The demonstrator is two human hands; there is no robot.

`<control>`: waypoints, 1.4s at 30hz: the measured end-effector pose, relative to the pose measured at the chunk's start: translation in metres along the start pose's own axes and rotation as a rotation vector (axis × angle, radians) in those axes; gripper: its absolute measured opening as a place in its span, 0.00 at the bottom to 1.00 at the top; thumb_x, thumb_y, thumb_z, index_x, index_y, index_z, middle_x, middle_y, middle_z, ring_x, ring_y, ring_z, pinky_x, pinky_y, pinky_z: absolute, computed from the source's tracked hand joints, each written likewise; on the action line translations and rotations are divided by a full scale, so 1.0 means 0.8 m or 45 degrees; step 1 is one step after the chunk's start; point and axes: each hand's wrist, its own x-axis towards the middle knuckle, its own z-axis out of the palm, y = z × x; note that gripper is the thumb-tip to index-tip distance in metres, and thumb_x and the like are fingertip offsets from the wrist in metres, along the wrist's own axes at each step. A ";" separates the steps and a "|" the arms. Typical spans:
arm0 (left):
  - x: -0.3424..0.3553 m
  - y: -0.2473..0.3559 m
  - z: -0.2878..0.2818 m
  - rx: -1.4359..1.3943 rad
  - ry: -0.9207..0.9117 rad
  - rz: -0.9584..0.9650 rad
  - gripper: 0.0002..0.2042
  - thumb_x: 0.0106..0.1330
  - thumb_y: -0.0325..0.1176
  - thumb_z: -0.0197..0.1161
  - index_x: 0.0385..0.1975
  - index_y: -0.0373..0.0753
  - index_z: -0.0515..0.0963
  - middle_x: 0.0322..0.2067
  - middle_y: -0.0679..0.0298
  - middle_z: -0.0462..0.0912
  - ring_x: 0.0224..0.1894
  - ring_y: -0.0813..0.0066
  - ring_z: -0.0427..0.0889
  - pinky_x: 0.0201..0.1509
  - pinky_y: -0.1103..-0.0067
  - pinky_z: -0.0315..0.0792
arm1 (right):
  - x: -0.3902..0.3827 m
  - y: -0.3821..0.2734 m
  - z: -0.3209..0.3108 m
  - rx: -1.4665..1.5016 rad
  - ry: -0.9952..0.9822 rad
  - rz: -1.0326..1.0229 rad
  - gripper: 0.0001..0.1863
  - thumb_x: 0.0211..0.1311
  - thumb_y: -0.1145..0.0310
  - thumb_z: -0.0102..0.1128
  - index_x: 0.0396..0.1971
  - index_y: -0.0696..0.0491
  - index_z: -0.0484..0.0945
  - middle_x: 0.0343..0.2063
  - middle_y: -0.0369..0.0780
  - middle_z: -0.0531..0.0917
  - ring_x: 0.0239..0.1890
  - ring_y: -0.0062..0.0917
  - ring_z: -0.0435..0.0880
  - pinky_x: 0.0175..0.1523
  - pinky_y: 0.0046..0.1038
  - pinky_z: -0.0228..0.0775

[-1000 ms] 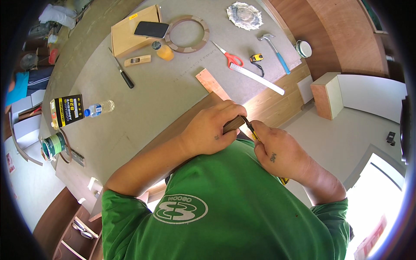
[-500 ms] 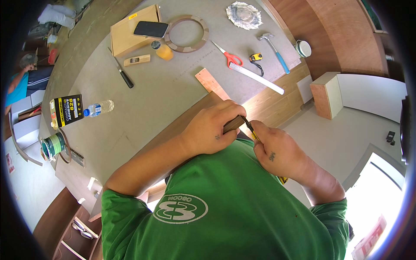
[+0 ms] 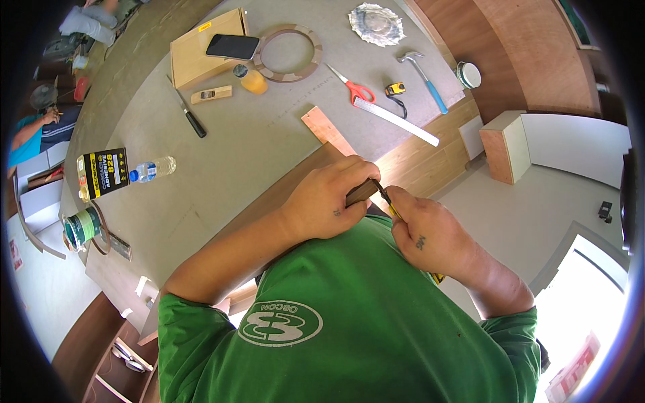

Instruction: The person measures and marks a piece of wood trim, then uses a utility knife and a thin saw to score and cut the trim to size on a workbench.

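Note:
My left hand is closed around a brown wood-coloured strip, its thumb below and fingers over the top. The strip's short end pokes out towards my right hand. In my right hand is a utility knife with a black and yellow body, gripped between thumb and fingers. Its dark tip meets the strip's end; the exact contact is too small to tell. Most of the knife's handle is hidden by the hand. Both hands are close together over the table's near edge, in front of my green shirt.
On the grey table lie a reddish wood piece, steel ruler, scissors, tape measure, hammer, chisel-like tool, small plane, phone, segmented ring, bottle and adhesive can. Another person sits at far left.
My hands, the strip and the knife stay almost in place. The view has shifted very slightly. At far left, the other person's hand has lowered a little.

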 end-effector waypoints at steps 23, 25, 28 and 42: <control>0.001 0.002 -0.005 -0.034 -0.085 -0.122 0.18 0.58 0.25 0.68 0.50 0.40 0.79 0.47 0.57 0.82 0.50 0.52 0.82 0.53 0.66 0.78 | 0.005 0.012 0.012 -0.020 0.019 -0.030 0.17 0.64 0.75 0.55 0.51 0.63 0.69 0.28 0.56 0.83 0.36 0.55 0.85 0.43 0.53 0.77; 0.001 0.000 -0.005 -0.024 -0.077 -0.111 0.19 0.58 0.26 0.68 0.51 0.41 0.79 0.47 0.57 0.82 0.50 0.53 0.82 0.53 0.66 0.77 | 0.005 0.009 0.011 -0.020 0.035 -0.040 0.17 0.64 0.75 0.55 0.51 0.63 0.69 0.28 0.56 0.83 0.36 0.55 0.85 0.43 0.52 0.77; 0.002 -0.003 -0.004 0.009 0.005 -0.017 0.18 0.57 0.26 0.65 0.48 0.43 0.76 0.44 0.60 0.81 0.42 0.52 0.84 0.43 0.62 0.79 | 0.003 0.003 0.007 -0.027 0.059 -0.048 0.17 0.65 0.76 0.54 0.52 0.64 0.69 0.28 0.56 0.83 0.36 0.55 0.85 0.43 0.52 0.77; 0.000 -0.002 -0.008 -0.036 -0.057 -0.100 0.18 0.60 0.28 0.69 0.52 0.42 0.78 0.48 0.58 0.83 0.49 0.54 0.82 0.53 0.66 0.78 | 0.001 -0.012 -0.002 -0.006 0.040 0.020 0.18 0.66 0.76 0.54 0.55 0.64 0.69 0.29 0.57 0.83 0.36 0.55 0.85 0.43 0.51 0.77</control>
